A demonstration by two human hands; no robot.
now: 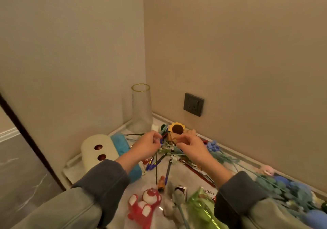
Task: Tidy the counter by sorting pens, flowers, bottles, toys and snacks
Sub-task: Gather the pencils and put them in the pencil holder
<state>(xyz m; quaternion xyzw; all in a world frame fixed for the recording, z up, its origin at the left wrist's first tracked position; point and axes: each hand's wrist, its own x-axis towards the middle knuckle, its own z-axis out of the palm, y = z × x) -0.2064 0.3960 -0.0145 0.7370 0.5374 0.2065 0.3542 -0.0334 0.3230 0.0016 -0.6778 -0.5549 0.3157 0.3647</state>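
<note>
Fingers [156, 138] of the left hand [147, 144] were curled, tips pinching the top ends of the pens [163, 136]. The right hand [192, 148] had its fingers curled too, pinching a small tan thing [174, 138]; blur hid what it was.

Nearest on the counter [184, 174] lay a red bear [145, 205], a grey toy [177, 197] beside it and a green bottle [200, 209] between the sleeves. A Dove bar [209, 192] lay just behind the bottle. Blue flowers [286, 188] sprawled along the right wall. More pens [154, 164] fanned out below the hands, among white sprigs [174, 158]. A cream-and-blue plush [99, 151] lay at the left. Beyond the hands a sunflower [177, 128] rested near the corner, with a clear vase [141, 108] upright just left of it. A dark socket [193, 104] sat on the wall.
</note>
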